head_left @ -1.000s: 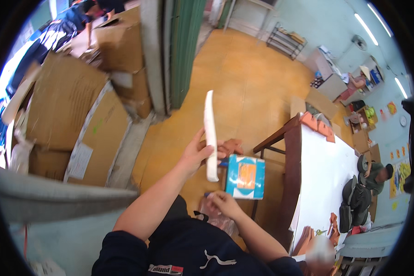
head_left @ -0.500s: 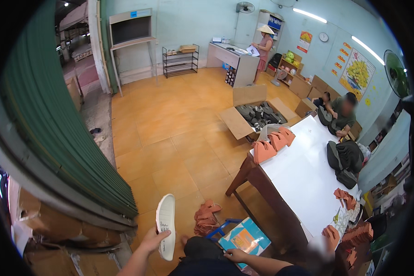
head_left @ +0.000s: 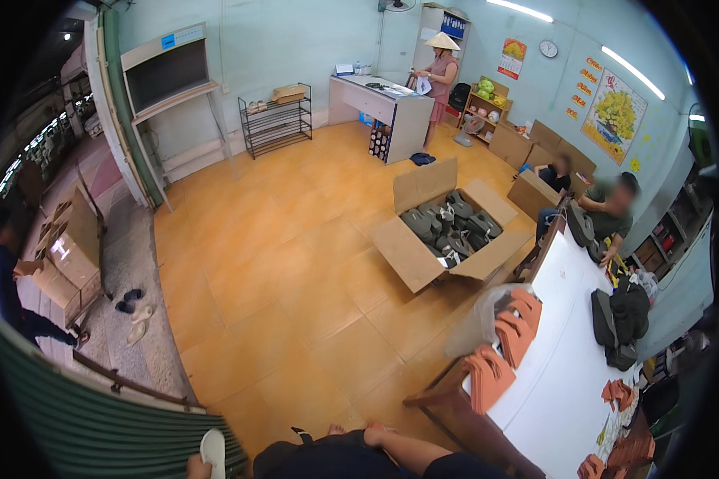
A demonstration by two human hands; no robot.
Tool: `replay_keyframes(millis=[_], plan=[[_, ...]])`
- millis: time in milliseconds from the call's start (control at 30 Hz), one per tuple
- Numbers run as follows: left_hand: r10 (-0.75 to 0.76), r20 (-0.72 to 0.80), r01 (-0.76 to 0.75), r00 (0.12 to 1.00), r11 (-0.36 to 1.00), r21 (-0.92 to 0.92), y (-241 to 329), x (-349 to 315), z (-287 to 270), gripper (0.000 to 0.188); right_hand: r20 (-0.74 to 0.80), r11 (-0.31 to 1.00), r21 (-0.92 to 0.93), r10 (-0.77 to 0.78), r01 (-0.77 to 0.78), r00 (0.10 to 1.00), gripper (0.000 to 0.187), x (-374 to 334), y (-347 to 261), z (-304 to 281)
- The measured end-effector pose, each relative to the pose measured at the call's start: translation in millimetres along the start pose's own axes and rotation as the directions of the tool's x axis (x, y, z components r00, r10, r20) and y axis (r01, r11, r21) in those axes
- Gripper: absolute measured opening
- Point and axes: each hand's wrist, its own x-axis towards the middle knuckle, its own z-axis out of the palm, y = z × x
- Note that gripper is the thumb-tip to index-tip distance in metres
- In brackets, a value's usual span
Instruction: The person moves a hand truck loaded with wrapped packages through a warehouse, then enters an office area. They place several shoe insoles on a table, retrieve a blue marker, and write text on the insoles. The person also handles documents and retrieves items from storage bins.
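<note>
At the lower left edge, my left hand (head_left: 197, 468) grips a white shoe sole (head_left: 213, 449). The sole stands upright beside the green corrugated shutter (head_left: 112, 423), its lower end cut off by the frame. My right hand (head_left: 378, 437) is low in the middle, at my dark-clothed leg (head_left: 327, 457). Its fingers are too small and partly hidden to make out. Bare toes (head_left: 336, 429) show just past the leg.
To the right is a white-topped table (head_left: 535, 383) with orange shoe pieces (head_left: 487, 379) and dark shoes (head_left: 619, 319). Ahead lies an open carton (head_left: 423, 267) of dark sandals. A seated person (head_left: 611, 207), a standing person (head_left: 439, 76) and someone by a cart (head_left: 12, 279) are around.
The view has tilted up and swung left. My left hand with the sole now sits lower in the picture. The blue-green flat item by my right hand has left the view.
</note>
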Motion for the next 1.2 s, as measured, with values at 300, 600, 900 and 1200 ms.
replay_keyframes(millis=[300,600,900,1200], plan=[[0.169,-0.038,-0.172,0.985,0.98,-0.098,80.8,229.5,-35.7,0.05,0.295,0.994,-0.022,0.109,-0.107,0.949,0.031,142.9,-103.5,-138.4],[0.648,-0.126,-0.657,0.751,0.753,-0.043,640.9,490.3,-238.1,0.028,-0.287,0.972,0.173,0.205,-0.16,0.936,0.029,312.7,-263.8,-317.6],[0.591,-0.099,-0.591,0.801,0.806,0.029,952.9,600.1,-243.3,0.025,-0.332,0.98,0.136,0.184,-0.146,0.925,0.03,480.7,-328.4,-602.2],[0.315,-0.157,-0.314,0.936,0.949,0.031,957.5,777.3,-213.0,0.029,0.08,0.993,-0.117,0.036,-0.027,0.996,0.031,603.0,-331.1,-811.0]])
